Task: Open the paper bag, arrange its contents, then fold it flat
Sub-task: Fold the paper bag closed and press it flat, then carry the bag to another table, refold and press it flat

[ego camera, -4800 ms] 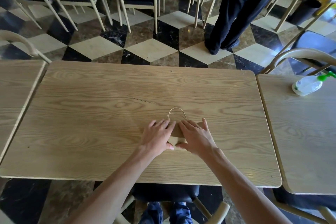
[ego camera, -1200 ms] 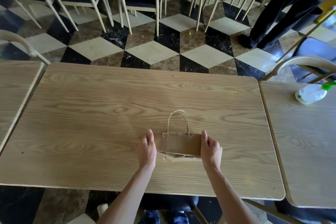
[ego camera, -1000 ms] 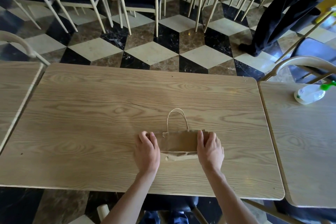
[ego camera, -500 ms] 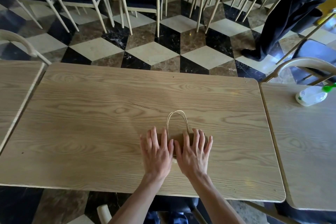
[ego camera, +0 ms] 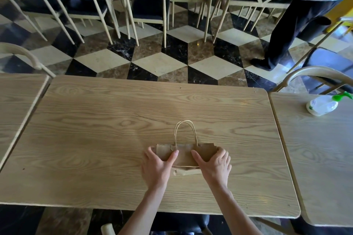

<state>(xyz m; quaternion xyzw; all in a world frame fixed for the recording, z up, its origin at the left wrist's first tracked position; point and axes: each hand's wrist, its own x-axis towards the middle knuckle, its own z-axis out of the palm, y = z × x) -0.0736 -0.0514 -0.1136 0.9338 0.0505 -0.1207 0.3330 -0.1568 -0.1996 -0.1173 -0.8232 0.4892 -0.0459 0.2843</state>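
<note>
- Paper bag [ego camera: 185, 155], brown and folded flat, lies on the wooden table [ego camera: 107, 139] toward its near edge, a little right of the table's middle.
- Its twine handle [ego camera: 185, 131] loops out flat on the tabletop on the far side of the bag.
- A folded flap of the bag sticks out at the near side, between the two wrists, and looks slightly creased.
- Left hand [ego camera: 155, 166] rests on the bag's left end, the thumb laid on top of the paper and pointing right, the fingers curled round the left edge; their tips are partly hidden.
- Right hand [ego camera: 214, 165] mirrors it on the bag's right end: thumb on top pointing left, fingers held loosely together and wrapped over the right edge.
- Both hands grasp the bag at its ends, and it stays flat against the table.
- A white bottle with a green top [ego camera: 322, 104] lies on its side on the neighbouring table [ego camera: 321, 158] to the right, well apart from the bag.
- Beyond the table, light-framed chairs [ego camera: 147, 5] stand on a checkered floor [ego camera: 160, 63].
- A standing person in dark trousers [ego camera: 290, 28] is at the far right.
</note>
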